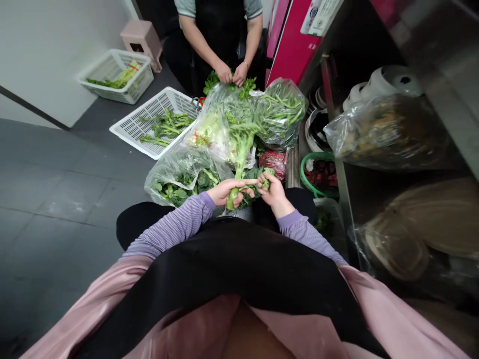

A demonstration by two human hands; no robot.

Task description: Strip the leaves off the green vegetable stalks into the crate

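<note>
Centre of the frame: the left hand (231, 193) is curled around the lower end of an upright broccolini stalk (241, 149), its index finger extended towards the right hand (274, 192). The latter's fingertips are closed on a small green sprig (266, 183); whether this is joined to the stalk cannot be told. Left of centre, a clear plastic bag (160, 167) of leafy greens lies just beside the left hand; above it, a white slotted basket (129, 130) contains further green stalks (168, 124). Upper centre: a co-worker's hands (240, 74) grip leafy greenery behind bagged vegetables. Right of these, a transparent bag contains green beans (282, 105).
</note>
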